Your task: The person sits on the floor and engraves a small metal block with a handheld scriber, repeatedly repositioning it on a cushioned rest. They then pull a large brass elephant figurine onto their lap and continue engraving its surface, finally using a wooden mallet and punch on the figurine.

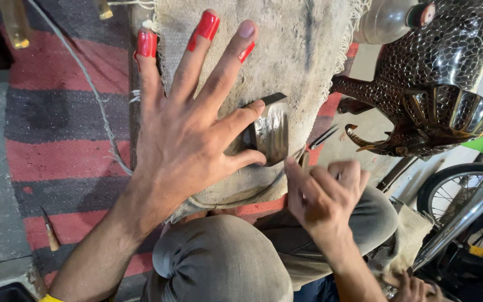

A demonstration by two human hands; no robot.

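Metal plate (271, 133) | long axis vertical, perhaps tilted; left hand (188, 131) pinches it

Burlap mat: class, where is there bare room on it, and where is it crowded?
Bare: the burlap mat beyond the left hand's fingertips. Crowded: the near edge, where both hands (right hand) meet the metal piece.

1. Lighting: even, soft and moderately bright; no single source is evident.
2. Shadows: faint and diffuse beneath the left hand (188, 120) on the burlap cloth (286, 50).
3. Glare: sharp highlights on the small metal piece (272, 134), the dark scaled figure (448, 61) and the chrome pipe (465, 218).
4. Focus: centre sharp; the right hand (325, 196) is slightly motion-blurred.
5. Distortion: wide-angle stretching towards the edges; the bottom corners are dim.
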